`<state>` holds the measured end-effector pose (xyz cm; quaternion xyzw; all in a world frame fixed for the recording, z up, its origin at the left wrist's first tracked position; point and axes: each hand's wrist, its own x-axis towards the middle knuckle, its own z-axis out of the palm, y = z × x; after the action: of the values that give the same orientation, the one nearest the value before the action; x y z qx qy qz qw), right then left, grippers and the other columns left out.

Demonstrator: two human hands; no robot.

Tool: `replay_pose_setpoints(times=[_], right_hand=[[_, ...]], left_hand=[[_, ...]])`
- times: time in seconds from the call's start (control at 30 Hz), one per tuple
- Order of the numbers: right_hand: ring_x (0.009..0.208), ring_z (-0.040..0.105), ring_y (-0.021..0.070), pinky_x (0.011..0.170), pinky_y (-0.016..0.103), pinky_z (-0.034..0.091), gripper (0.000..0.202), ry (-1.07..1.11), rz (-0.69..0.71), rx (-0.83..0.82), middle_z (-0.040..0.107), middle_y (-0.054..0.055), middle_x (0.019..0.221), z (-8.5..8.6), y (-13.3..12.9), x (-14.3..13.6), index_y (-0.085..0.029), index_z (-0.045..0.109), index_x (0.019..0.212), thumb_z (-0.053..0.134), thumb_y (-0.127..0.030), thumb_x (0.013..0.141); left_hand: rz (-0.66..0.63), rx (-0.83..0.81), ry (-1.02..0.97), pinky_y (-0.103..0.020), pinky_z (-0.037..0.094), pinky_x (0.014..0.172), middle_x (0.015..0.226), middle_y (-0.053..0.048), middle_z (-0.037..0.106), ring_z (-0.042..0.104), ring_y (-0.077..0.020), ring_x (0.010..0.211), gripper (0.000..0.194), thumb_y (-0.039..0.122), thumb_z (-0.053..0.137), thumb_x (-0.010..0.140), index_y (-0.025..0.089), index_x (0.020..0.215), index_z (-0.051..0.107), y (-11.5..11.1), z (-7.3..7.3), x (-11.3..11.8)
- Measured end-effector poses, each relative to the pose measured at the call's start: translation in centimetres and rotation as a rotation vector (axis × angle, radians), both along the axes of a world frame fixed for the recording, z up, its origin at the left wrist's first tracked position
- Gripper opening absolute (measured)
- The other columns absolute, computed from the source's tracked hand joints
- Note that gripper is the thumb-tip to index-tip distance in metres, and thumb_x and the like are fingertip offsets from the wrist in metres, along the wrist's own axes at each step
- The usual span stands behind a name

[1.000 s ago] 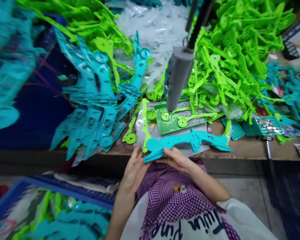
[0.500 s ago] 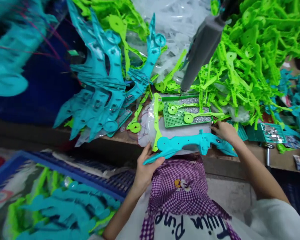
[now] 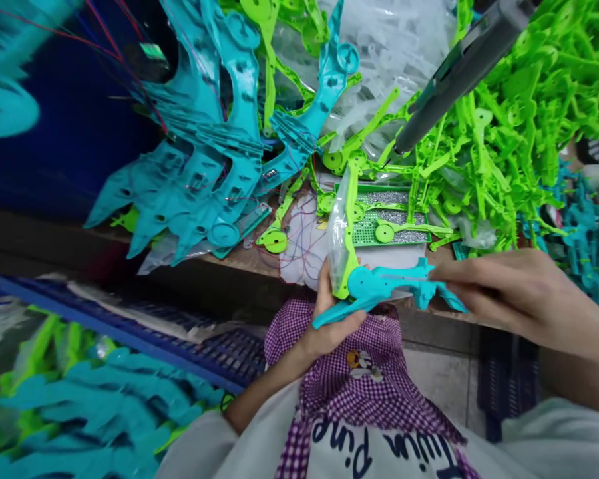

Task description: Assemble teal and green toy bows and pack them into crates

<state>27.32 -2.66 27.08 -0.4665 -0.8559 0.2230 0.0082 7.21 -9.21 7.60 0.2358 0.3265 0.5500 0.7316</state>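
My left hand (image 3: 332, 332) is closed round the pointed left end of a turquoise plastic part (image 3: 399, 279), held level at the table's front edge. Fixed to or lying against that part is a bright green plastic arm (image 3: 350, 229), standing away from me. With its fingers pinched, my right hand (image 3: 504, 293) is over the part's right end, blurred by motion. A thin pale rod (image 3: 404, 277) seems to run from its fingertips along the turquoise surface; its kind is unclear. Behind the part sits a green perforated tray (image 3: 367, 234) of small metal pieces, with green arms lying across it.
A grey power screwdriver (image 3: 459, 80) hangs above the tray. Turquoise parts (image 3: 224, 146) with thin wires are stacked on the left. Green parts (image 3: 519, 133) are heaped at the right. A blue crate (image 3: 144, 332) of mixed parts stands at lower left.
My right hand has come from the table beside the tray to above the turquoise part, with a thin rod at its fingers. The left hand still holds the part. The view has shifted.
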Motion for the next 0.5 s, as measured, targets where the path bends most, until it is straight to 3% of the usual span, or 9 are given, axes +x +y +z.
replay_pose_setpoints(times=[0.1,0.23,0.37,0.5], right_hand=[[0.058,0.056,0.0092,0.058,0.025,0.034,0.029,-0.006,0.184,-0.231,0.069,-0.001,0.070,0.7,1.6,-3.4,-0.028,0.075,0.091,0.053,-0.047,0.091],[0.058,0.053,0.0089,0.058,0.025,0.032,0.030,-0.036,0.124,-0.307,0.069,-0.002,0.069,-0.1,3.6,-4.9,-0.026,0.071,0.077,0.060,-0.053,0.085],[0.048,0.045,0.0086,0.055,0.026,0.029,0.039,0.035,0.053,-0.174,0.054,-0.004,0.049,-0.6,3.0,-5.7,-0.026,0.064,0.063,0.054,-0.051,0.091],[0.043,0.038,0.0114,0.048,0.032,0.025,0.035,-0.085,0.321,0.048,0.054,0.000,0.048,0.2,-1.5,-7.6,-0.026,0.060,0.063,0.049,-0.034,0.095]], left_hand=[[-0.063,0.081,0.011,-0.041,0.049,0.106,0.132,-0.011,0.063,0.062,-0.0290,0.120,0.088,0.024,0.080,0.071,0.028,0.148,0.037,0.0,1.2,0.0],[-0.109,0.092,-0.017,-0.040,0.055,0.097,0.120,-0.008,0.067,0.067,-0.0263,0.103,0.087,0.025,0.079,0.071,0.032,0.147,0.039,-0.1,2.2,0.0],[-0.120,0.047,-0.068,-0.039,0.058,0.087,0.103,-0.005,0.068,0.068,-0.0245,0.088,0.093,0.021,0.084,0.065,0.032,0.146,0.040,-0.5,2.0,0.2],[-0.044,-0.046,-0.112,-0.043,0.058,0.088,0.110,-0.007,0.069,0.068,-0.0306,0.098,0.093,0.015,0.089,0.059,0.028,0.141,0.047,-1.1,0.8,0.8]])
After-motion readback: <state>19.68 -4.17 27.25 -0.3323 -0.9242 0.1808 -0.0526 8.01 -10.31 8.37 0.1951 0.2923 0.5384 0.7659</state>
